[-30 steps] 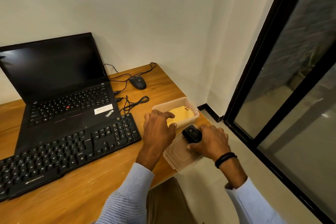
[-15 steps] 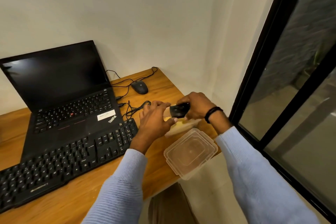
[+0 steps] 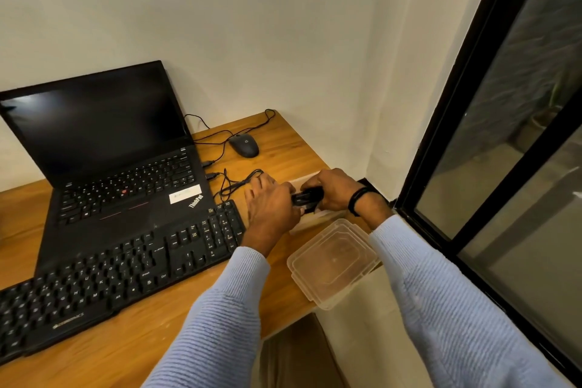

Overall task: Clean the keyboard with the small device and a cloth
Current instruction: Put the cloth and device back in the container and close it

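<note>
A small black device (image 3: 307, 198) is held between both hands over the plastic container (image 3: 310, 220) at the desk's right edge. My right hand (image 3: 330, 190) grips its right end; my left hand (image 3: 271, 205) holds its left end with curled fingers. The yellow cloth in the container is hidden behind my hands. A long black keyboard (image 3: 126, 271) lies across the front of the wooden desk (image 3: 126, 353), its right end just left of my left hand.
An open black laptop (image 3: 119, 173) stands behind the keyboard. A black mouse (image 3: 244, 145) and loose cables (image 3: 239, 183) lie at the back right. The container's clear lid (image 3: 333, 261) overhangs the desk's right edge. A black-framed glass door (image 3: 472, 123) is at the right.
My right hand lifted the black device from beside the lid up over the container. My left hand then closed onto its other end. The cloth is now covered by my hands.
</note>
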Motion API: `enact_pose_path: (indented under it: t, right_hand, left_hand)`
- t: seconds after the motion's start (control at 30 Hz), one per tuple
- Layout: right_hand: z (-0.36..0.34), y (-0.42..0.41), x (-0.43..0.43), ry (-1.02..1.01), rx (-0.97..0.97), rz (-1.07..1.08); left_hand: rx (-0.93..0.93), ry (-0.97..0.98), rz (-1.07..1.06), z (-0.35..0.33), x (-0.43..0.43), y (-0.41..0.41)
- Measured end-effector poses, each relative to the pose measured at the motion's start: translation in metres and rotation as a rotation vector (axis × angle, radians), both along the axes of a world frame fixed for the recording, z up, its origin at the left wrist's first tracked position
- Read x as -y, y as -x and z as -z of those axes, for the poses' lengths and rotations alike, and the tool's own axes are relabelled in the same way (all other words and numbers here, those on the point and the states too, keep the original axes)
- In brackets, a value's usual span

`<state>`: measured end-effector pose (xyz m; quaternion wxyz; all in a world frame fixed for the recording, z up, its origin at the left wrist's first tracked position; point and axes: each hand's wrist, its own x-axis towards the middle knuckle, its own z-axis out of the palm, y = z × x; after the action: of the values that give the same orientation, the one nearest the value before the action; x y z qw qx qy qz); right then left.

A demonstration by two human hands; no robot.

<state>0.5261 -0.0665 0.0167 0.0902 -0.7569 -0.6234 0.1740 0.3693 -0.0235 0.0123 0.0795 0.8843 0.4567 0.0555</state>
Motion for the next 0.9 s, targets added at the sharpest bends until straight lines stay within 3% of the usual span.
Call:
enact_pose_path:
  t: [0.13, 0.2, 0.27, 0.33, 0.43, 0.53, 0.63, 0.8, 0.9]
  right_hand:
    - [-0.019, 0.006, 0.040, -0.293, -0.348, 0.248]
    - [-0.022, 0.011, 0.069, -0.415, -0.353, 0.426]
    - [-0.014, 0.014, 0.095, -0.395, -0.310, 0.651]
    - [0.002, 0.015, 0.114, -0.238, -0.282, 0.791]
    - [0.026, 0.018, 0.121, -0.049, -0.365, 0.788]
    - [0.031, 0.021, 0.125, -0.067, -0.428, 0.796]
    - [0.024, 0.027, 0.140, -0.165, -0.485, 0.844]
    - [-0.015, 0.036, 0.175, -0.402, -1.028, 0.947]
    - [-0.036, 0.037, 0.190, -0.515, -1.264, 0.879]
  left_hand:
    - [0.364, 0.085, -0.172, 0.002, 0.024, 0.021]
    - [0.480, 0.126, -0.273, 0.006, 0.044, 0.037]
    - [0.382, 0.194, -0.337, 0.015, 0.061, 0.051]
    - [0.245, 0.335, -0.368, 0.033, 0.072, 0.062]
    - [0.247, 0.563, -0.397, 0.047, 0.082, 0.066]
    - [0.389, 0.657, -0.380, 0.037, 0.098, 0.067]
    - [0.642, 0.701, -0.398, 0.024, 0.118, 0.075]
    - [0.979, 0.653, -0.312, -0.006, 0.145, 0.086]
    - [1.164, 0.678, -0.308, -0.028, 0.152, 0.086]
